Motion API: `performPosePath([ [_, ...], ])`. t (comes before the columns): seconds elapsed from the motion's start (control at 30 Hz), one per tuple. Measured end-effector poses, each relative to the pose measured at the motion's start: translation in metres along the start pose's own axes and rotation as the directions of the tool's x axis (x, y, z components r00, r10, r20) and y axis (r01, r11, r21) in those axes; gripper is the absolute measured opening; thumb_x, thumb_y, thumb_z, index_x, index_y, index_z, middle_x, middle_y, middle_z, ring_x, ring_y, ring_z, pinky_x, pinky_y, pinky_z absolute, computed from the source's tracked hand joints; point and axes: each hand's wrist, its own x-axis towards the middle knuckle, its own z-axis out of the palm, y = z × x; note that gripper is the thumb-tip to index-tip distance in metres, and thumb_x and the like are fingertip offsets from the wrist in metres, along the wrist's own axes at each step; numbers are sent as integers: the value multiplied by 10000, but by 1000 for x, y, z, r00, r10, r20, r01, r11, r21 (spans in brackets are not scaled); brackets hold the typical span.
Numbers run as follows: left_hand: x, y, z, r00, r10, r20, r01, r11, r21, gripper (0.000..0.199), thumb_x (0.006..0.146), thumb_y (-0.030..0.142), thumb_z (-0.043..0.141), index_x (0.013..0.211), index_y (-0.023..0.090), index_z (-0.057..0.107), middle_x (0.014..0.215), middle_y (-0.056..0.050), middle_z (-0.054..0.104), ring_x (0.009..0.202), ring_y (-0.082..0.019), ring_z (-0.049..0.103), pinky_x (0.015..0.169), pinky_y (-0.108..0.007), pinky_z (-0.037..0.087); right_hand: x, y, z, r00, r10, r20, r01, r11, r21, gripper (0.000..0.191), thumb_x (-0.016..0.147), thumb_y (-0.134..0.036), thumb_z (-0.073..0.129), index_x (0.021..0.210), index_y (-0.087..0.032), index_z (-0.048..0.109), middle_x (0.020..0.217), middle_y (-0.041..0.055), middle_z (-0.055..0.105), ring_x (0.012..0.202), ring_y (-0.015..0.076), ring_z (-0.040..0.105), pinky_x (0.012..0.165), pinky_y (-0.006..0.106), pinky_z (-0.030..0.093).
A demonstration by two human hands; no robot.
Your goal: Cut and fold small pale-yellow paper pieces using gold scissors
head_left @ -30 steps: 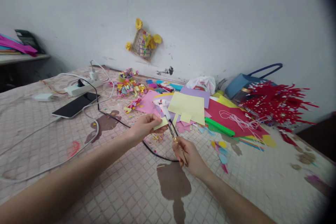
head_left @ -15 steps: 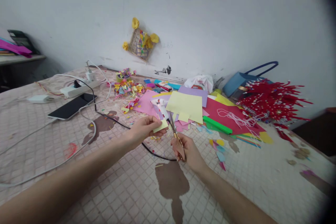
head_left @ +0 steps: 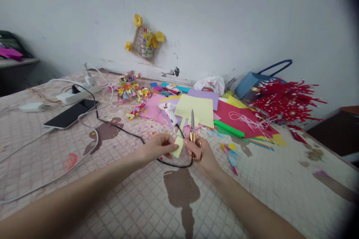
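Note:
A small piece of pale yellow paper (head_left: 177, 148) is pinched between the thumb and fingers of my left hand (head_left: 160, 145). My right hand (head_left: 201, 153) grips a pair of gold-handled scissors (head_left: 192, 123), their blades closed and pointing away from me. The fingertips of my right hand are close to the paper's right edge; whether they touch it I cannot tell. Just beyond my hands lie a white glue gun (head_left: 169, 113) and a large pale yellow sheet (head_left: 196, 107). A narrow pale yellow strip lies near the scissors.
A black cord (head_left: 126, 131) runs under my hands. To the left are a phone (head_left: 70, 114) and a power strip (head_left: 80, 94). Paper scraps (head_left: 131, 92) are heaped at the back; a green stick (head_left: 229, 129), red sheet (head_left: 238, 115) and red tinsel-like bundle (head_left: 283, 102) lie right.
The scissors have moved off the paper, and their blades now point upward, closed. My left hand has lowered slightly, with the paper turned more upright. The whole view has shifted slightly.

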Motion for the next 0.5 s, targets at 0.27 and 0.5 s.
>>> performPosePath([
  [0.27,3,-7,-2,993,54,-103,-73,980,-188,252,666,324,680,670,130,519,672,17,563,602,-72,533,612,-218,462,-3,0,4,996,62,68,-62,998,4,251,795,-404,546,735,-162,518,471,-67,410,395,54,358,388,184,249],
  [0.5,2,-5,-1,996,10,-90,-21,991,-130,252,644,338,688,685,119,570,678,-13,582,609,-86,523,582,-211,442,-4,2,6,991,99,89,-92,993,-71,206,756,-341,585,703,-168,487,450,-73,413,384,55,363,382,174,265],
])
